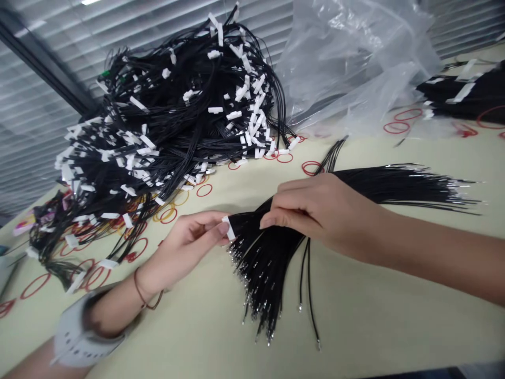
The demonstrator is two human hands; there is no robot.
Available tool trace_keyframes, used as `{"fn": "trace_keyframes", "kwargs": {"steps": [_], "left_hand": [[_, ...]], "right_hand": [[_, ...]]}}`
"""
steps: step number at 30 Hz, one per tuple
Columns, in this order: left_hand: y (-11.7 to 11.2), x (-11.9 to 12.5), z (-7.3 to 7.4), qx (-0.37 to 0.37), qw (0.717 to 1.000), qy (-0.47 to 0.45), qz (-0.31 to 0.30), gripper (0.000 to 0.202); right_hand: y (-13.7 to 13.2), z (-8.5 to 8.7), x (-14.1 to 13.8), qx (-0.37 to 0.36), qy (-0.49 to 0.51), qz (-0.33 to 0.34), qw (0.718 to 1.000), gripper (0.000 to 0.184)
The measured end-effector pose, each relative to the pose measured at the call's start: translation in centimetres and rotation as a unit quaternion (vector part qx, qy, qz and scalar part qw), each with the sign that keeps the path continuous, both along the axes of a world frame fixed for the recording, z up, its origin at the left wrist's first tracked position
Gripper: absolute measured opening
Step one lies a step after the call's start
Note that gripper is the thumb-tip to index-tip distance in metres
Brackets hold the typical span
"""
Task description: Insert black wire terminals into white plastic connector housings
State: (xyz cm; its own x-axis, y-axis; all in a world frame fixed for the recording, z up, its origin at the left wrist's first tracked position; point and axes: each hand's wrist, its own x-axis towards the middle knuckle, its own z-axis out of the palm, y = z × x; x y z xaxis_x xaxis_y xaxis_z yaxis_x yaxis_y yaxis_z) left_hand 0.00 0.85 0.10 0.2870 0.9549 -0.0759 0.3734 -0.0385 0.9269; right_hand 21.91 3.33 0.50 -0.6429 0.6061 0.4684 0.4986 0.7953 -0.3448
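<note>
My left hand [193, 243] pinches a white plastic connector [229, 229] between thumb and fingers. Black wires run from the connector toward the right, over a fanned bundle of black wires [270, 263] with small metal terminals on their near ends. Lying across the middle of that bundle, my right hand [329, 213] is closed, fingers and thumb together on the wires. How many wires it grips is hidden under the fingers. The other ends of the bundle [410, 184] stick out to the right beyond my right hand. Two loose wires [310, 289] hang apart on its near side.
A large heap of black wires with white connectors [189, 110] rises at the back left. Behind the bundle lies a clear plastic bag [351, 63]. Red rubber bands [204, 190] are scattered over the pale yellow table [374, 316]. More black wires [481, 95] lie at the far right.
</note>
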Motion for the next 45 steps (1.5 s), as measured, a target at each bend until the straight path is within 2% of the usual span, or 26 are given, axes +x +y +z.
{"fn": "trace_keyframes", "kwargs": {"steps": [2,4,6,8,10,12,14,16,19,21,28,33,37,45], "left_hand": [[0.0,0.0,0.0,-0.008,1.000,-0.013,-0.009,0.015],[0.0,-0.1,0.0,-0.015,1.000,-0.020,-0.016,0.015],[0.0,-0.2,-0.1,-0.021,0.999,-0.016,-0.022,0.016],[0.0,-0.3,-0.1,-0.020,0.999,-0.006,-0.025,0.016],[0.1,-0.4,-0.2,-0.011,0.999,0.006,-0.032,0.016],[0.1,-0.5,-0.3,-0.001,0.999,0.015,-0.042,0.016],[0.1,-0.5,-0.3,0.000,0.999,0.024,-0.049,0.016],[0.1,-0.6,-0.3,0.002,0.998,0.033,-0.052,0.017],[0.0,-0.6,-0.3,0.005,0.998,0.032,-0.056,0.016],[0.0,-0.6,-0.3,0.006,0.998,0.031,-0.056,0.016],[0.0,-0.3,-0.3,-0.005,0.999,0.013,-0.036,0.016],[-0.1,-0.1,-0.1,-0.010,1.000,0.011,-0.026,0.016],[-0.1,0.1,0.0,0.002,1.000,0.012,-0.021,0.016],[-0.2,-0.1,-0.1,-0.003,0.999,0.033,-0.016,0.017]], "right_hand": [[-0.2,0.1,-0.2,-0.085,0.017,0.044,0.995,0.034],[-0.7,-0.3,-0.5,-0.125,0.003,0.096,0.987,0.022],[-1.3,-1.0,-0.7,-0.097,-0.042,0.144,0.984,0.010],[-1.8,-1.6,-0.7,-0.015,-0.096,0.156,0.983,0.015],[-2.0,-1.9,-0.5,0.053,-0.130,0.147,0.979,0.021],[-1.9,-1.8,-0.3,0.074,-0.143,0.145,0.976,0.024],[-1.6,-1.5,0.0,0.057,-0.132,0.152,0.978,0.023],[-1.2,-1.1,0.2,0.005,-0.109,0.142,0.984,0.021],[-0.9,-0.8,0.1,-0.084,-0.060,0.091,0.991,0.014],[-0.8,-0.8,-0.1,-0.111,-0.032,0.049,0.992,0.012],[-1.3,-1.3,-0.9,-0.145,0.016,-0.012,0.989,0.013],[-1.5,-1.5,-1.1,-0.110,-0.017,-0.057,0.992,0.019],[-1.5,-1.6,-1.2,-0.092,-0.025,-0.058,0.994,0.018],[-1.3,-1.8,-1.5,-0.064,-0.022,-0.017,0.998,0.023]]}}
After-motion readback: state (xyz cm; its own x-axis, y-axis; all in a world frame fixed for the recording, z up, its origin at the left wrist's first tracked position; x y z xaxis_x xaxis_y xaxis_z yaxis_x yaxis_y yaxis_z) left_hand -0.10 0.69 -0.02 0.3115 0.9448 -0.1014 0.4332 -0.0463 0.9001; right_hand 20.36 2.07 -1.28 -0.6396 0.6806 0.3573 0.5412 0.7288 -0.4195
